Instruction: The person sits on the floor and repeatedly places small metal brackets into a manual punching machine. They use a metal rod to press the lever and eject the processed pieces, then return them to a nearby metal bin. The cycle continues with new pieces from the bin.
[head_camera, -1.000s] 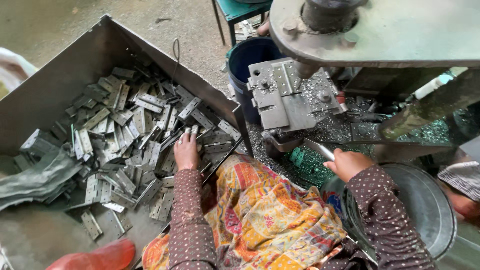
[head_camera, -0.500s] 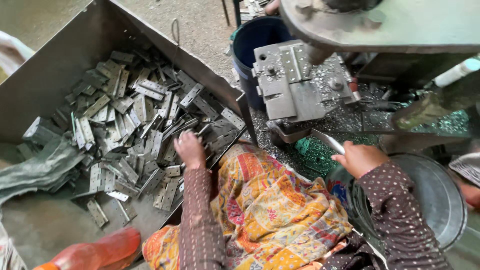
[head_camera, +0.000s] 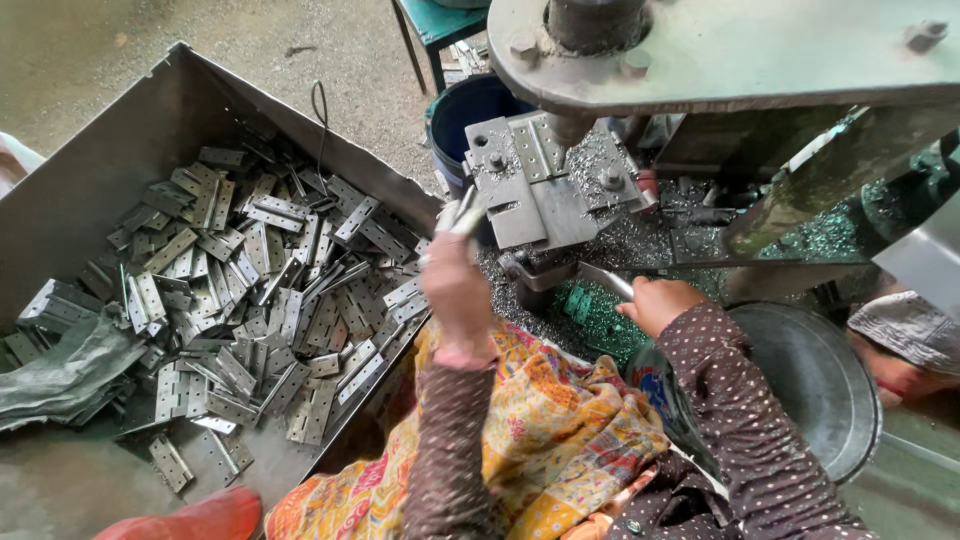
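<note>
My left hand (head_camera: 455, 290) is raised over the edge of the metal bin (head_camera: 120, 170) and grips a grey metal hinge plate (head_camera: 462, 215), its end pointing up toward the press die block (head_camera: 535, 185). My right hand (head_camera: 660, 303) sits to the right under the press and is closed on a thin metal bar (head_camera: 603, 279) that runs left toward the die. Both arms wear dark dotted sleeves. The bin to my left holds a heap of several flat hinge plates (head_camera: 260, 300).
The large press body (head_camera: 720, 50) overhangs the top right. A blue bucket (head_camera: 470, 115) stands behind the die. Metal shavings (head_camera: 640, 235) cover the press bed. A round metal pan (head_camera: 810, 380) lies right, a colourful cloth (head_camera: 560, 430) on my lap, a red shoe (head_camera: 190, 520) below.
My left hand has lifted out of the hinge pile with a plate and moved up and right toward the die. My right hand stays on the bar.
</note>
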